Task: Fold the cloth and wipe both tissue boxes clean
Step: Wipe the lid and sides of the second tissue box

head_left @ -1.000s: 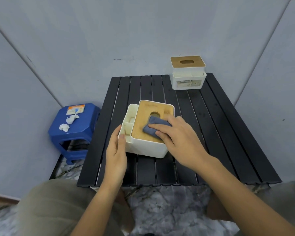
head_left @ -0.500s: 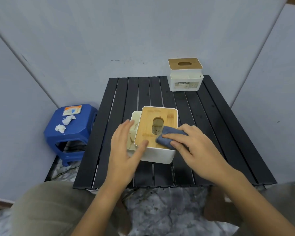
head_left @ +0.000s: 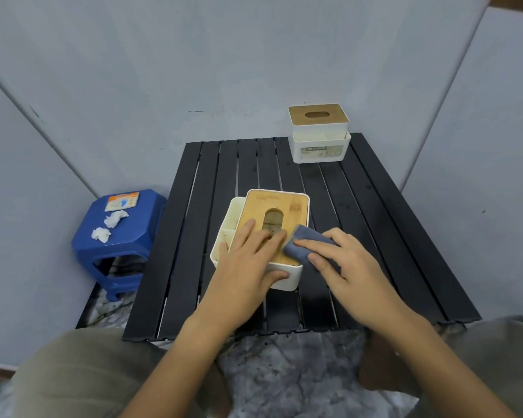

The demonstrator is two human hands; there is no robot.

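2 tissue boxes point(head_left: 272, 218) point(head_left: 319, 134), 1 cloth point(head_left: 302, 247), 2 hands point(head_left: 248, 267) point(head_left: 344, 267).

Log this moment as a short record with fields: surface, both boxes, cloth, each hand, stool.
surface: black slatted table
near box: white, wooden lid, oval slot, at table's middle
far box: white, wooden lid, at the far edge, untouched
cloth: blue, folded, on near box's right edge
left hand: fingers flat on the lid, thumb on the front wall
right hand: presses the cloth
stool: blue, left of table, holds crumpled tissues
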